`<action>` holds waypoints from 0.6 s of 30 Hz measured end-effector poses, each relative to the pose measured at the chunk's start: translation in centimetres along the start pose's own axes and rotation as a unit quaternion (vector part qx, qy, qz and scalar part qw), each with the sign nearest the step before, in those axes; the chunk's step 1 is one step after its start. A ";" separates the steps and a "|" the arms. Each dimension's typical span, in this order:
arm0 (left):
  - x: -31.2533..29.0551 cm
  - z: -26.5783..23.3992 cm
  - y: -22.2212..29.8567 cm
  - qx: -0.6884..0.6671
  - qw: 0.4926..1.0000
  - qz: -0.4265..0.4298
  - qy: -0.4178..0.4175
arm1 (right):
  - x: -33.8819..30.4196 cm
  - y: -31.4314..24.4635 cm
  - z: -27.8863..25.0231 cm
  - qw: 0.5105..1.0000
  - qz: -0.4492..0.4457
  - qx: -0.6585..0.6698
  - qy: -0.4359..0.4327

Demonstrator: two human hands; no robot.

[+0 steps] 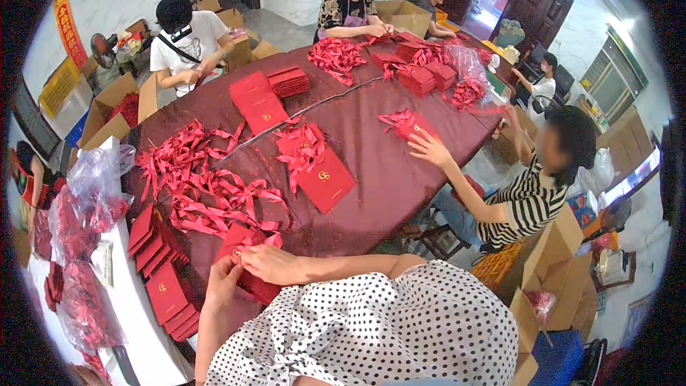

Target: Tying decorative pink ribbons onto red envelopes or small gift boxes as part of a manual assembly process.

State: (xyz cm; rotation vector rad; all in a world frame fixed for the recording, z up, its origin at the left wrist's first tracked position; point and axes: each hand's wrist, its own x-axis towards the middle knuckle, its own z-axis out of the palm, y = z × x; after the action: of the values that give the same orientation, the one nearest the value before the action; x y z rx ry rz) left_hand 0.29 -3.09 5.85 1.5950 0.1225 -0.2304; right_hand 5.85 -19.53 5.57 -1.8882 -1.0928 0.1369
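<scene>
At the table's near edge my left hand [223,280] and my right hand [271,263] meet over a flat red gift bag [234,237] with a gold emblem. Fingers of both hands are closed on its edge; whether a ribbon is pinched between them is hidden. Just beyond lies a loose pile of red ribbons [218,204]. To the left of my hands, a fanned stack of red bags [168,292] hangs near the table edge. Further out, another stack of red bags [325,180] lies flat with ribbon bunched on top.
A person in a striped shirt [525,193] sits at the right, one hand over a red bag [409,125]. Other people work along the far side. A white table [139,314] with plastic-wrapped bundles [86,300] stands left. Cardboard boxes [561,264] stand at right.
</scene>
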 end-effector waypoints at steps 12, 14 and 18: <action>-0.9 0.6 0.9 0.032 0.999 0.018 0.040 | 0.2 0.6 -0.9 0.986 0.090 0.138 0.026; -0.8 0.3 0.3 0.011 0.999 0.021 0.033 | 0.1 0.8 -1.1 0.985 0.090 0.142 0.026; -0.6 -0.3 0.3 -0.037 0.999 -0.030 0.006 | 0.0 0.7 -0.8 0.992 0.066 0.106 0.007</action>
State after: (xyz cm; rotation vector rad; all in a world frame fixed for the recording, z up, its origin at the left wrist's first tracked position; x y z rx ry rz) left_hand -0.19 -2.74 6.32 1.5209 0.1864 -0.2600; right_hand 6.66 -20.20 5.54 -1.7658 -0.9048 0.3027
